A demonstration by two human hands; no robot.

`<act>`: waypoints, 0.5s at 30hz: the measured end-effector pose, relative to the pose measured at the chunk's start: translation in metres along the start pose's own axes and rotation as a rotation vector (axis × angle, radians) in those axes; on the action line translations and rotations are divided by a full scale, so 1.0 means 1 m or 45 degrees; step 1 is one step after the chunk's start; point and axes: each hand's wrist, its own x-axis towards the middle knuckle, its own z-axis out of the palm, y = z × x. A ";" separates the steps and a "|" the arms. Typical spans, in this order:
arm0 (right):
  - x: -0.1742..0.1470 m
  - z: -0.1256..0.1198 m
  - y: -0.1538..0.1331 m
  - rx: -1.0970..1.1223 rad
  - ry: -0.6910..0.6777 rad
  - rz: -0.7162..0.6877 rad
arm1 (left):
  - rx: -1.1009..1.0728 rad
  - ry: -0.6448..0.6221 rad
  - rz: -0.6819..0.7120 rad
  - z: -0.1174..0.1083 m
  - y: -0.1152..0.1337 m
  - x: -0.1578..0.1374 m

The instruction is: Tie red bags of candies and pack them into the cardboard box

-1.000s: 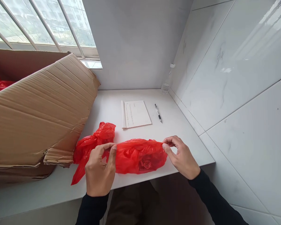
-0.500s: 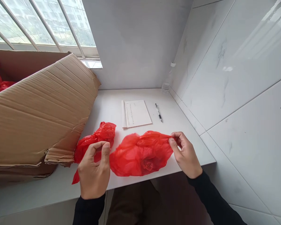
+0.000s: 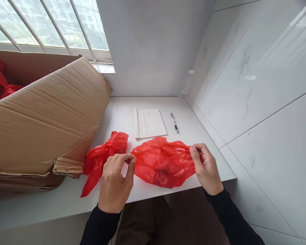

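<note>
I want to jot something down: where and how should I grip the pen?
Probably pinch the pen mid-barrel from above, thumb and finger on its long sides: it lies flat and thin, dark end toward you, apart from the notepad on its left. Your right hand is nearer, but it holds the red bag.

Left hand [image 3: 115, 185] apparently back on bag [image 3: 165, 158]

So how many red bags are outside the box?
2. One bag is between the left hand and right hand; the second bag lies beside the cardboard box. Red plastic inside the box is partly hidden, so uncounted.
</note>
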 end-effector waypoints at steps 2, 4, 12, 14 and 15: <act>-0.004 0.001 0.000 0.006 -0.061 -0.006 | -0.012 0.022 0.008 0.002 0.007 0.001; -0.007 0.005 -0.002 -0.001 -0.145 -0.032 | -0.020 -0.022 0.048 0.009 0.015 0.003; -0.002 -0.009 0.003 -0.008 0.111 0.010 | -0.011 0.030 -0.129 0.003 -0.002 -0.002; -0.002 -0.012 0.004 0.023 0.109 0.048 | -0.036 0.085 -0.174 -0.001 -0.001 -0.003; -0.003 -0.012 0.004 0.029 0.064 0.051 | -0.062 0.081 -0.161 -0.001 0.004 -0.003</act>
